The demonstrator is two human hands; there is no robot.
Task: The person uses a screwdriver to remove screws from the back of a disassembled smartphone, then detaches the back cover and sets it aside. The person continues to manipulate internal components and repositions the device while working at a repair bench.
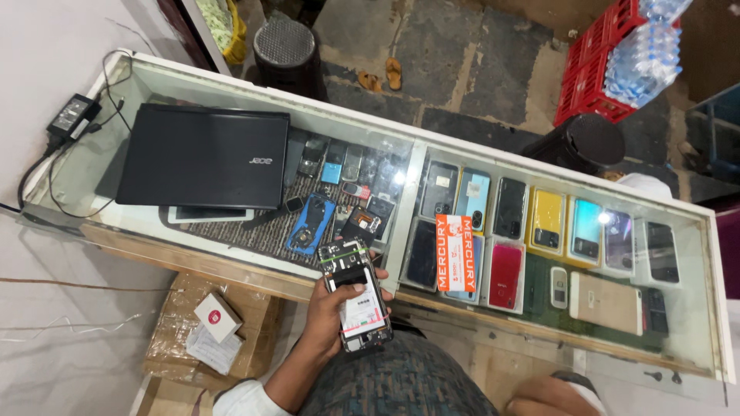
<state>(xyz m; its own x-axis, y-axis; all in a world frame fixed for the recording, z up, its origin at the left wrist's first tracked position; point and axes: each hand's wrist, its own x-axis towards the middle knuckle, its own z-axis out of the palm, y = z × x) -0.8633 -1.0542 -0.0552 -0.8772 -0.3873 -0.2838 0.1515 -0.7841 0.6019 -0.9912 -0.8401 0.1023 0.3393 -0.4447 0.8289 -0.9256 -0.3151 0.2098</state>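
Your left hand [337, 308] holds an opened black smartphone with its back cover off [356, 296]. The fingers are curled around the left edge and the underside of the phone, and the thumb lies across its lower part, so the hand is closed firmly on it. The phone shows a white battery label and thin coloured bands across its body. It is just in front of the long glass-topped display counter with a white frame [713, 270], at the near edge, about at the middle of the counter's length.

Your right hand [549, 396] is only partly in view at the bottom edge, in front of the right half of the counter. I cannot tell if it is open or closed, and nothing shows in it.

On the left part of the counter lies a closed black laptop [202, 156], and its black power adapter [73, 115] sits at the far left corner. Under the glass, to the right of the laptop, there are small phone parts and a blue phone case [311, 224]. In the right half of the counter, rows of display phones lie under the glass, among them a yellow phone [546, 221]. An orange and white sticker [455, 253] is on the glass, just beside your left hand. Below the counter on the left side stands a brown cardboard box wrapped in plastic [208, 327].
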